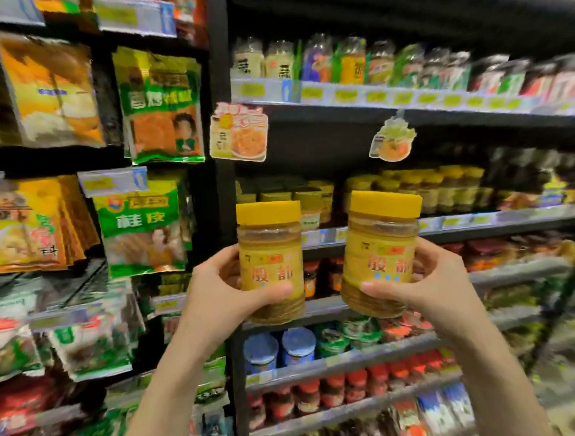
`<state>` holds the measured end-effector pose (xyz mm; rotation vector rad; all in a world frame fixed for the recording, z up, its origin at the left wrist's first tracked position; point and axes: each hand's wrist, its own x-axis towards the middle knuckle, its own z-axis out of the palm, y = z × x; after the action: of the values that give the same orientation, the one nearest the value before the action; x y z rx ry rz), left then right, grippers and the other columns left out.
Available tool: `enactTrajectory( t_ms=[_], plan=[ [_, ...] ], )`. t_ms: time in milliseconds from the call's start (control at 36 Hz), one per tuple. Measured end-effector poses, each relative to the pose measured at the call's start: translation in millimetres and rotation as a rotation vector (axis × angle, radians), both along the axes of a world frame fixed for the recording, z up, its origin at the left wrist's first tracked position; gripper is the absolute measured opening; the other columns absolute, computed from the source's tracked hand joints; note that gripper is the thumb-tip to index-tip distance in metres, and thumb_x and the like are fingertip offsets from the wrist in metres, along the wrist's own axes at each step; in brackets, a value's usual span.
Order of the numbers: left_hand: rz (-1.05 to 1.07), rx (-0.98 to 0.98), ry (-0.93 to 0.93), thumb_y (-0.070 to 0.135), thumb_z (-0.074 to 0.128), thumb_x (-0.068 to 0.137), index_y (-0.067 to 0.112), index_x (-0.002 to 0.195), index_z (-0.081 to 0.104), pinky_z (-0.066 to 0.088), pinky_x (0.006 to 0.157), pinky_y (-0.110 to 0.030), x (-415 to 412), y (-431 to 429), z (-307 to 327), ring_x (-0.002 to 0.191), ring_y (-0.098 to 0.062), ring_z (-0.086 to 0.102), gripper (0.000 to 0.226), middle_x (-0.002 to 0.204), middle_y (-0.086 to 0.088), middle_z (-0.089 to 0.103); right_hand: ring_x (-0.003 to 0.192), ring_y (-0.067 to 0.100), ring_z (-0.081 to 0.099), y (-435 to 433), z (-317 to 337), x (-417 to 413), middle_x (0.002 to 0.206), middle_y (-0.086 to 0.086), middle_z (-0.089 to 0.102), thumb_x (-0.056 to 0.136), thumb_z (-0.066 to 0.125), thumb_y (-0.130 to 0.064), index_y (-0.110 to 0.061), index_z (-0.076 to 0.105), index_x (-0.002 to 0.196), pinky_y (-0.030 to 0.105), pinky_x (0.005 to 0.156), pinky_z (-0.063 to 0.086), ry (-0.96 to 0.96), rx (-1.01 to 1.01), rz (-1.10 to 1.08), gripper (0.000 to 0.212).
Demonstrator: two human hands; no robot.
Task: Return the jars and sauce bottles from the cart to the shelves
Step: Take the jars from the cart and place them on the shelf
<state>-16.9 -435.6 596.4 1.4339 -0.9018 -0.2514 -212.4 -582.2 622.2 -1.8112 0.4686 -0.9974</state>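
Here, a person stands close to shop shelving and holds up two matching yellow-lidded jars with yellowish contents, one in each hand. The black upright post (227, 220) that divides the shelving is the reference point for every position given.

The left hand (216, 287) grips the left jar (270, 248) just right of the post. Its thumb lies across the label front and its fingers curl round the side nearest the post. The right hand (440, 283) grips the right jar (381, 240) further right of the post, with the thumb on the front and the fingers wrapped round the far side. Both jars are upright with lids on top. They are apart from each other, with a strip of shelving showing between them, and neither touches a shelf.

Behind their lids, right of the post, a row of yellow-lidded jars (443, 188) of similar look stands on a shelf. That shelf's front edge (477, 219) carries a price-label rail, which passes behind the upper parts of the held jars. Above the row is a dark open band under the next shelf up. Two promotional cards (239, 134) hang at the top of that band. A darker gap in the row shows between the two held jars.

Lower shelves right of the post hold red-lidded jars (353, 386) and blue-topped tubs (298, 346). Left of the post hang seasoning packets (141, 224). The outer parts of the picture are blurred.
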Motion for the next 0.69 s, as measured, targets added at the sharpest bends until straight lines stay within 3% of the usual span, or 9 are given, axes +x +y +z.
enactTrajectory(
  t_ms=[222,333,472,695],
  plan=[
    [0.038,-0.048,0.033,0.049,0.084,0.026,0.034,0.092,0.066,0.054,0.065,-0.02,-50.6,-84.3,-9.8,0.08,-0.001,0.07,0.07,0.085,0.023,0.072,0.075,0.002,0.07,-86.1,-1.6,-54.7,0.085,-0.015,0.073,0.039,0.085,-0.021,-0.016,0.063,0.099,0.012,0.059,0.051,0.052,-0.062,-0.02,0.064],
    [0.048,-0.053,0.044,0.045,0.091,0.028,0.035,0.091,0.064,0.054,0.062,-0.018,-67.0,-110.8,-9.7,0.08,0.001,0.069,0.068,0.084,0.024,0.072,0.077,0.001,0.069,-120.2,-5.9,-62.9,0.086,-0.014,0.073,0.044,0.089,-0.018,-0.021,0.062,0.099,0.012,0.06,0.052,0.08,-0.1,-0.021,0.061],
    [0.072,-0.033,0.062,0.037,0.083,0.031,0.034,0.091,0.063,0.051,0.057,-0.01,-73.3,-131.2,-8.5,0.079,0.003,0.068,0.064,0.082,0.026,0.071,0.083,0.004,0.069,-155.2,-12.3,-54.7,0.092,-0.006,0.073,0.049,0.091,-0.016,-0.02,0.062,0.103,0.019,0.068,0.056,0.093,-0.123,-0.011,0.061],
    [0.109,-0.011,0.072,0.03,0.083,0.031,0.029,0.097,0.063,0.051,0.058,-0.008,-58.8,-158.8,-11.4,0.079,0.002,0.069,0.069,0.086,0.024,0.072,0.09,-0.001,0.065,-199.7,-30.0,-18.8,0.1,-0.01,0.069,0.049,0.09,-0.022,-0.023,0.058,0.109,0.011,0.07,0.052,0.049,-0.175,0.011,0.068]
  ],
)
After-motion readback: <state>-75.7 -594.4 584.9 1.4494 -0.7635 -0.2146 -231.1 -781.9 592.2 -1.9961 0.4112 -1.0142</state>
